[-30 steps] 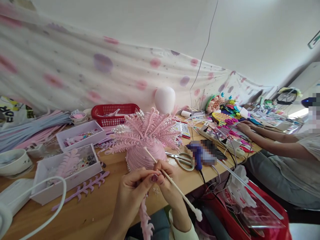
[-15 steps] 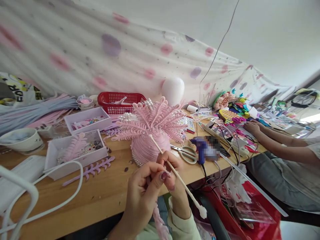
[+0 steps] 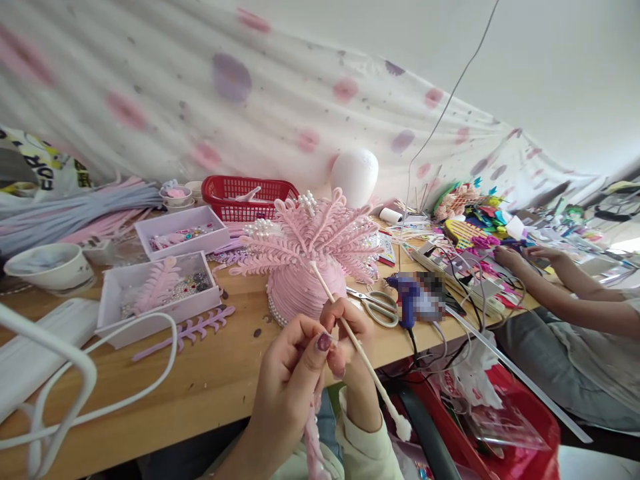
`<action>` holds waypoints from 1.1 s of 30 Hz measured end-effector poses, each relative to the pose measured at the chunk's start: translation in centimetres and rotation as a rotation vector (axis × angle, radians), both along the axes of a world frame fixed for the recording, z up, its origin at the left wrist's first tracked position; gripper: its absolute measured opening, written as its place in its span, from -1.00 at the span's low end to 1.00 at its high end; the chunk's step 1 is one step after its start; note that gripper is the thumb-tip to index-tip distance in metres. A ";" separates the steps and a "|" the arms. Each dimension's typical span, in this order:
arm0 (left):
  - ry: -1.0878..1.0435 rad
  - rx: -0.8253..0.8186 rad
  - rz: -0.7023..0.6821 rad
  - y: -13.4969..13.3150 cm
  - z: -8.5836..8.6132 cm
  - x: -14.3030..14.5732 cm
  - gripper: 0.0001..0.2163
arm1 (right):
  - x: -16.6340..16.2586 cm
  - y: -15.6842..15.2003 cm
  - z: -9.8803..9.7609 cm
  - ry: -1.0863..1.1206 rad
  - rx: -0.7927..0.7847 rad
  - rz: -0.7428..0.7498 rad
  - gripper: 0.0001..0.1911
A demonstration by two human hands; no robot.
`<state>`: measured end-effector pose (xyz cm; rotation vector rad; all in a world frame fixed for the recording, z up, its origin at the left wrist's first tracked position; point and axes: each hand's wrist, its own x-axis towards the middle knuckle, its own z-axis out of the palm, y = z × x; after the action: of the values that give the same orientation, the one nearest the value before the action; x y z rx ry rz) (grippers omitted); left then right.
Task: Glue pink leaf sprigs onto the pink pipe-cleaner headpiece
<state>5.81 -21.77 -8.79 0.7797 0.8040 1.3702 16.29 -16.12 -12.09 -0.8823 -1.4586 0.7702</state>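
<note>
My right hand (image 3: 350,347) is closed around a thin white stick (image 3: 371,371) with a fluffy white tip low on the right. My left hand (image 3: 293,373) pinches a pink feathery strip (image 3: 313,443) that hangs down below the table edge, its fingers touching the right hand. Just beyond both hands stands a pink dome-shaped piece (image 3: 305,290) topped with pink fern-like fronds and pearls (image 3: 313,233).
Scissors (image 3: 375,305) and a blue glue gun (image 3: 407,300) lie right of the dome. White trays (image 3: 160,297) with beads, a red basket (image 3: 245,193), a bowl (image 3: 47,267) and a white foam egg (image 3: 354,175) sit behind. Another person's arms (image 3: 565,287) work at the right. White cable (image 3: 125,393) loops on the left.
The view has shifted a little, so the table items sit further right and lower. My hands stay together on the stick and strip, now slightly closer to the pink dome.
</note>
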 end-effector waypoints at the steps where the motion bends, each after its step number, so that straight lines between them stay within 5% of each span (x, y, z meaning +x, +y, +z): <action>1: -0.009 -0.003 -0.001 0.0 0.1 -0.1 -0.54 | 0.1 0.1 0.0 -0.007 0.019 -0.009 -0.43; 8: -0.083 0.051 0.055 0.2 0.9 -2.2 -0.55 | 0.7 0.9 0.5 -0.096 0.184 -0.056 -0.36; 12: 0.149 0.066 0.079 0.8 0.2 -3.2 -0.45 | 0.9 0.9 0.8 -0.154 0.234 -0.051 -0.32; 15: 0.268 0.065 0.086 1.0 -0.5 -3.6 -0.56 | 1.0 1.0 1.0 -0.208 0.275 -0.028 -0.31; 24: 0.309 0.164 -0.122 0.8 -0.6 -4.4 -0.67 | 0.4 1.3 1.5 -0.284 0.275 0.027 -0.26; 30: 0.221 0.083 0.117 1.7 0.1 -4.8 -0.56 | 0.6 0.8 1.7 -0.342 0.267 0.067 -0.35; 33: 0.337 0.178 0.173 3.5 0.3 -6.8 -0.47 | 1.5 0.9 1.6 -0.295 0.190 0.014 -0.29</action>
<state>-0.97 -18.25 -8.45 1.1217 1.0406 1.4998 17.81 -15.19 -10.47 -0.8652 -1.7668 0.5154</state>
